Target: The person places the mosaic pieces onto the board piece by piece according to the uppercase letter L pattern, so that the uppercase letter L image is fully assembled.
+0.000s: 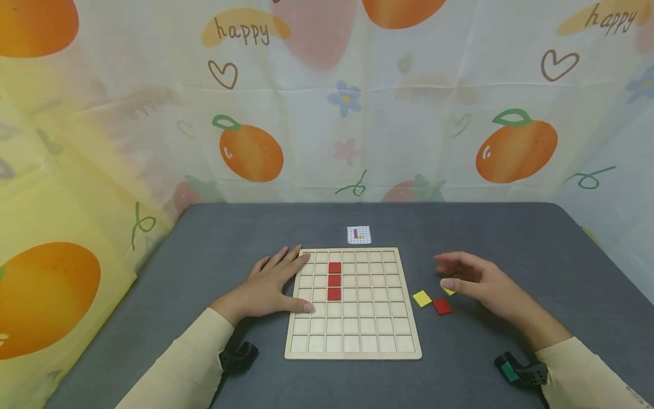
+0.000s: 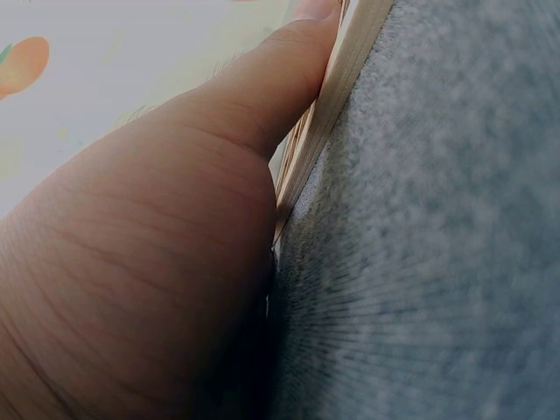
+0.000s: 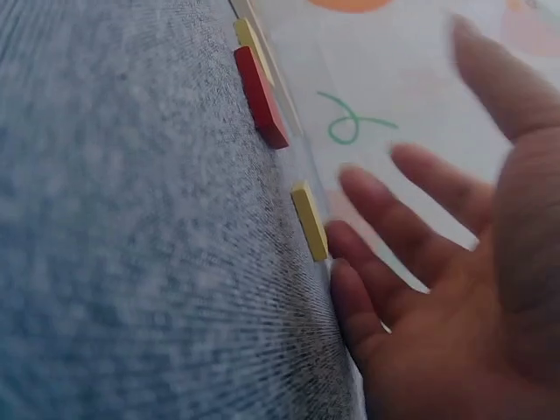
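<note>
A wooden grid board (image 1: 352,359) lies on the dark table, with three red square tiles (image 1: 334,280) in one column of its cells. My left hand (image 1: 265,287) rests spread on the board's left edge; in the left wrist view its thumb (image 2: 254,83) lies over the rim. To the right of the board, my right hand (image 1: 475,281) hovers with fingers loosely bent and nothing between them. Beneath it is a yellow tile (image 3: 309,221), partly hidden in the head view. Another yellow tile (image 1: 422,299) and a red tile (image 1: 442,307) lie nearer the board.
A small printed pattern card (image 1: 359,234) lies behind the board. The grey table (image 1: 245,227) ends at a fruit-patterned curtain (image 1: 306,147). Dark camera straps (image 1: 521,372) sit at both wrists.
</note>
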Demonstrator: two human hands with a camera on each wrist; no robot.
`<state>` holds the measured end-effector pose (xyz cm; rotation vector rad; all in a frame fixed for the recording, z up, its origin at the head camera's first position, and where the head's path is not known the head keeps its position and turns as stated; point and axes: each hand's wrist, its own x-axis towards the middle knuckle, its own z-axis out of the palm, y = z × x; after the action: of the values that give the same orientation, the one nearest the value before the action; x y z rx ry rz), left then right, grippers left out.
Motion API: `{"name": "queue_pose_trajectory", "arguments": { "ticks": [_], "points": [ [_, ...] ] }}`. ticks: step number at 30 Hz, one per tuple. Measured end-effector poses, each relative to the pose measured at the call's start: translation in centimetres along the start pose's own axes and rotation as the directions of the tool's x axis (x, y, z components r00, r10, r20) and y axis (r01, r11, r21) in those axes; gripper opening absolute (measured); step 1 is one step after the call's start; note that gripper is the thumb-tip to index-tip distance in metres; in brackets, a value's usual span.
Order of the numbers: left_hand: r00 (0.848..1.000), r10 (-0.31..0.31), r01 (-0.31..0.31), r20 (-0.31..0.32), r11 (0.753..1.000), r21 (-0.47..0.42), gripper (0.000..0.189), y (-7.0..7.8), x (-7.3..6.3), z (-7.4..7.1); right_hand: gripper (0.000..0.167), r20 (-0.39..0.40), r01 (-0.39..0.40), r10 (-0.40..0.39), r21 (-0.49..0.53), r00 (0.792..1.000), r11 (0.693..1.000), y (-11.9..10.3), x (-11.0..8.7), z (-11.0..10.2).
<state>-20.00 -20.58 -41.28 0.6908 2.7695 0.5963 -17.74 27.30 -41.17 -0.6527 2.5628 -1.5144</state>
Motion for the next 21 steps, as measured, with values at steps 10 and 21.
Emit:
{"name": "queue_pose_trajectory", "arguments": {
  "ticks": [10,21],
  "points": [
    [1.0,0.0,0.0,-0.001,1.0,0.008,0.121,-0.2,0.1,0.1,0.019,0.209,0.049,-0.016,-0.155,0.978,0.987,-0.1,0.1,-0.3],
    [1.0,-0.007,0.007,0.003,1.0,0.01,0.122,-0.1,0.1,0.0,0.018,0.193,0.063,-0.017,-0.234,0.981,0.97,-0.9,0.2,0.0]
  ]
}}
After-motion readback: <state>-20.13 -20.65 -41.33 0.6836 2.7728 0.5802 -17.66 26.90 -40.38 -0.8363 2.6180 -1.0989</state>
